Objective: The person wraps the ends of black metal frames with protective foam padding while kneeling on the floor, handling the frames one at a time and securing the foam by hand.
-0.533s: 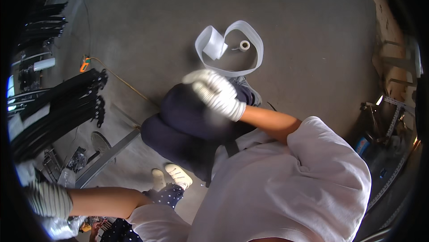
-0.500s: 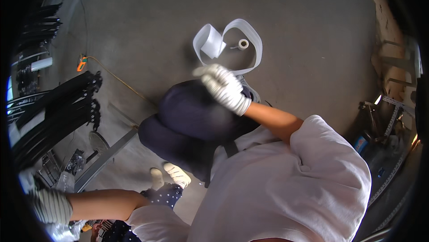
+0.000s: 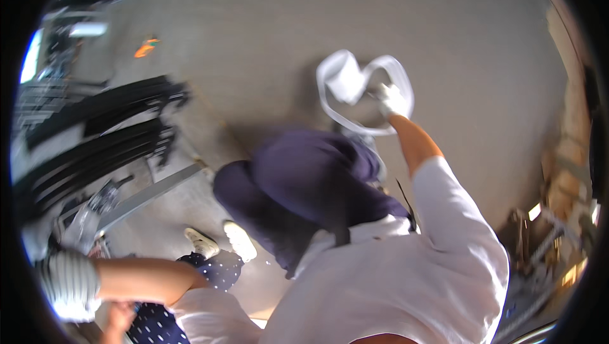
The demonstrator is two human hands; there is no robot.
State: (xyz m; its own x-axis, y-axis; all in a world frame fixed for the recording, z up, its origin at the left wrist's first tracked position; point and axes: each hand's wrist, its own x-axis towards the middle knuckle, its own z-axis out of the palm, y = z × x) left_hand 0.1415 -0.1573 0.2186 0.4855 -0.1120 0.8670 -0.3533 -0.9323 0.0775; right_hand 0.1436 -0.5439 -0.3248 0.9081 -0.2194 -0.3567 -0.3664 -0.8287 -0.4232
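Observation:
A wide white strip [image 3: 344, 82] lies curled in a heart-like loop on the grey floor, beyond my bent knees [image 3: 304, 172]. Down inside its right-hand curve is my right hand [image 3: 394, 99], in a white glove. Motion blurs its fingers, and the small tape roll seen there earlier is covered or smeared, so a grip cannot be made out. Far to the left, my left hand [image 3: 68, 284] wears a striped glove beside clear plastic and the black bundles. Its fingers are lost at the dark rim of the picture.
Bundles of long black strips [image 3: 108, 109] stick out on the left, above a grey metal bar [image 3: 149, 197]. An orange tool [image 3: 146, 47] lies on the floor. Another person's dotted trousers [image 3: 216, 269] and shoes [image 3: 239, 242] are close behind. Metal framing [image 3: 558, 230] stands at right.
My right hand has gone from above my knee forward and down into the white loop, where the tape roll lay. My left hand stays at the left rim. The whole view has shifted.

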